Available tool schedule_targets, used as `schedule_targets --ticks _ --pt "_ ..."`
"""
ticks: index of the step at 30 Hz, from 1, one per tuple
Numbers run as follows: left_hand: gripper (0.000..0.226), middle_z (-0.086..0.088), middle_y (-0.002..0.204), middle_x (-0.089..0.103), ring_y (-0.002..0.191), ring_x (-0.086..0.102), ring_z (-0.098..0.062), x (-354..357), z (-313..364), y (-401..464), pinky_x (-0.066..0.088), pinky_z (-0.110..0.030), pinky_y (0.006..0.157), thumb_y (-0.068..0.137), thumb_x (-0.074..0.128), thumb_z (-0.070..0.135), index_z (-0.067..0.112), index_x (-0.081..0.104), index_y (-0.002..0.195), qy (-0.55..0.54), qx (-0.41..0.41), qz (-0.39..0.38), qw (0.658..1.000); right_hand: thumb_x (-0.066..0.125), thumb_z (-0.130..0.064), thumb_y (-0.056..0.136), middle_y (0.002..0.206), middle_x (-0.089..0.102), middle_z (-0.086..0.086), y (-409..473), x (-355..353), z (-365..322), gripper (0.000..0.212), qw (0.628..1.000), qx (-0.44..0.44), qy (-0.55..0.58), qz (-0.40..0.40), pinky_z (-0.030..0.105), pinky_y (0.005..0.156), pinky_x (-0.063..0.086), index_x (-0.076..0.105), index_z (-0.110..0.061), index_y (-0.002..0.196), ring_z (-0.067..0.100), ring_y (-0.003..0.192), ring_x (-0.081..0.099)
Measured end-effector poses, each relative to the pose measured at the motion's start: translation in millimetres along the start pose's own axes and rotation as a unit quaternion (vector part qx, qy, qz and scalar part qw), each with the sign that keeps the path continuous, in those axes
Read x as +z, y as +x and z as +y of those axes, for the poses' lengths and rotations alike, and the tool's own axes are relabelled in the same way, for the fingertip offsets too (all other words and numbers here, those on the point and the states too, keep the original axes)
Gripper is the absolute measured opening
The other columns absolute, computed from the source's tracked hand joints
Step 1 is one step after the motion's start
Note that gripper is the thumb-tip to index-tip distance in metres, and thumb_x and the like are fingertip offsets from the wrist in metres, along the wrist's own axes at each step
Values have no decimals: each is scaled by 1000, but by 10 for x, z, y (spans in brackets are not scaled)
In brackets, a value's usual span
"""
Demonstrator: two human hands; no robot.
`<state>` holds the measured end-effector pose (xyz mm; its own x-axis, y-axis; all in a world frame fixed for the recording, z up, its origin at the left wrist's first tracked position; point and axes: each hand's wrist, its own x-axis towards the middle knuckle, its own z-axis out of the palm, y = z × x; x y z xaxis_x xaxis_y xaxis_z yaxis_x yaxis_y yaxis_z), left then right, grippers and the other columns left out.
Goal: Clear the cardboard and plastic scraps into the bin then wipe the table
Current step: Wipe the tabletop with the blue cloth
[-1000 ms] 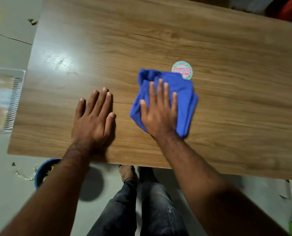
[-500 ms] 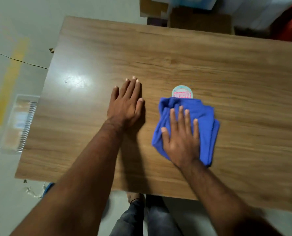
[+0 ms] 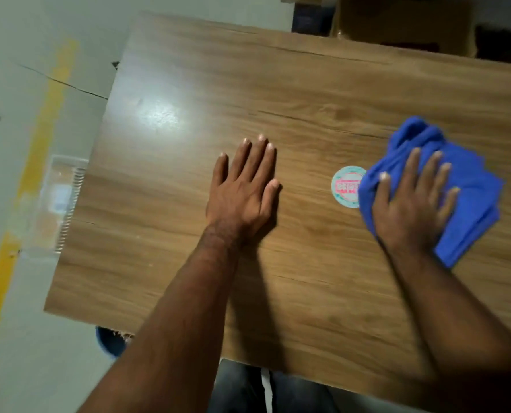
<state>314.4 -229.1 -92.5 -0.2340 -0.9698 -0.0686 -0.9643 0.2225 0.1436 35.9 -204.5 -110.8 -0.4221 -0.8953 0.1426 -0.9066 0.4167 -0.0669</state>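
A wooden table [image 3: 307,93] fills most of the view. My right hand [image 3: 412,204] lies flat with spread fingers on a crumpled blue cloth [image 3: 468,189] at the table's right side and presses it onto the wood. My left hand [image 3: 245,192] rests flat, palm down, on the bare wood near the middle, holding nothing. A round sticker [image 3: 345,186] on the tabletop sits just left of the cloth, its right edge covered by it. Part of a blue bin [image 3: 111,342] shows on the floor below the table's front left corner.
A clear plastic tray [image 3: 59,204] lies on the floor by the table's left edge. A yellow stripe [image 3: 39,138] runs along the grey floor at left. Cardboard boxes [image 3: 397,22] stand behind the far edge. My legs [image 3: 263,391] are under the near edge.
My right hand has slid the blue cloth to the right, past the round sticker, which now shows on its left. My left hand has stayed flat on the table.
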Motion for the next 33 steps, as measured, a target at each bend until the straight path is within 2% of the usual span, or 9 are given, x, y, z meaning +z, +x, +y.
schedule_targets --ticks 3,7,11,15,18,22,27,30,33 --pt "63 3 175 11 161 10 -18 19 -30 -15 17 -53 126 107 27 44 24 21 166 -7 1 4 1000 24 -55 108 169 28 13 -270 62 -612 66 994 -106 30 13 57 124 21 29 -19 164 31 156 29" --pt "62 4 175 12 161 11 -17 41 -58 -20 19 -52 126 107 27 44 24 23 166 8 -3 29 1000 34 -53 108 166 37 11 269 200 -1261 62 981 -186 44 35 55 123 27 41 -19 159 29 153 36" --pt "63 5 174 13 161 11 -16 45 -6 -4 17 -50 125 106 29 44 25 24 166 3 1 41 999 23 -56 106 170 29 9 1012 204 -872 67 991 -131 15 -21 55 124 22 32 -22 163 28 156 29" --pt "63 4 174 15 161 14 -17 48 -12 3 18 -51 125 106 30 44 24 25 165 10 -3 38 999 26 -52 109 168 32 11 696 111 -427 64 999 -42 -21 15 55 123 26 32 -18 163 30 155 32" --pt "63 3 174 17 160 17 -19 47 -13 0 20 -52 125 105 32 43 23 29 164 11 -3 42 999 31 -51 108 169 29 11 198 98 -805 64 994 -112 1 7 54 124 22 32 -17 163 28 156 30" --pt "62 2 173 21 159 21 -19 44 -8 -5 21 -52 124 104 33 42 22 34 163 15 -3 56 998 25 -52 108 170 29 9 500 89 -1437 64 979 -189 58 -39 54 126 19 33 -20 163 28 157 27" --pt "63 2 173 21 159 21 -20 50 28 5 21 -52 124 104 30 43 22 30 164 5 0 65 998 5 -60 98 173 17 6 1396 122 -843 78 994 -57 23 -91 52 127 10 21 -25 166 26 160 16" --pt "63 2 173 20 159 21 -20 76 38 3 20 -53 124 105 30 43 22 30 164 10 -1 57 998 16 -57 104 174 12 8 1611 -18 -121 71 994 29 14 -106 55 127 8 17 -22 166 28 161 10" --pt "63 2 173 20 160 20 -20 76 15 7 21 -54 124 105 31 43 22 30 164 11 0 57 998 18 -54 110 175 3 9 1810 -92 52 67 988 61 -11 -140 56 128 4 10 -20 167 28 161 1"
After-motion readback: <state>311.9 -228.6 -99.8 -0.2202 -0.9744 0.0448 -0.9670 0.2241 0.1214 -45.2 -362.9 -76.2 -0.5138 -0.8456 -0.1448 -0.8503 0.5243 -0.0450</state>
